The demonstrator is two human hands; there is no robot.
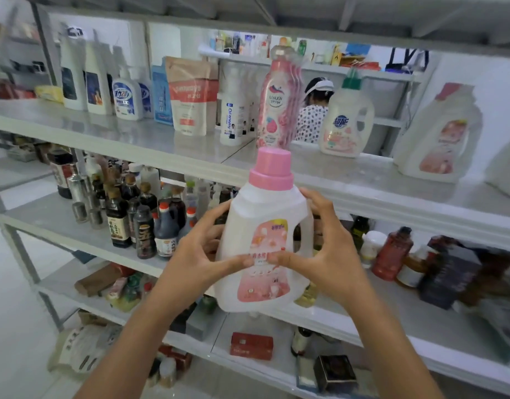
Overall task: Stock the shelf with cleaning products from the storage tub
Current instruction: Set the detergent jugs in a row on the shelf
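One white detergent jug (pixel 265 226) with one pink cap (pixel 272 168) is held upright in the air by two hands. It is in front of the shelving, with its cap at the height of the front edge of the upper shelf (pixel 377 180). The left hand (pixel 196 254) is wrapped round the jug's left side and the right hand (pixel 328 249) round the handle side. The fingers of both are curled behind the jug, and the two thumbs are pressed on the pink label, their tips almost meeting. The jug is set on no board.

On the upper shelf, two tall white bottles (pixel 72 76) are seen at the left. Next come two pump bottles with blue labels (pixel 127 96), one blue pouch (pixel 161 93) and one pouch with a red band (pixel 190 96). White bottles with blue print (pixel 233 110) are clustered beside it, but their number cannot be told. Slim pink bottles (pixel 278 102) are lined front to back, too blurred to be counted. To the right, one green-capped jug (pixel 346 119) and one pink-capped jug (pixel 440 133) are set well apart.

One person in a patterned top (pixel 311 122) is seen through the shelving. On the board below, dark sauce bottles (pixel 144 226) are crowded together, too overlapped to be counted.
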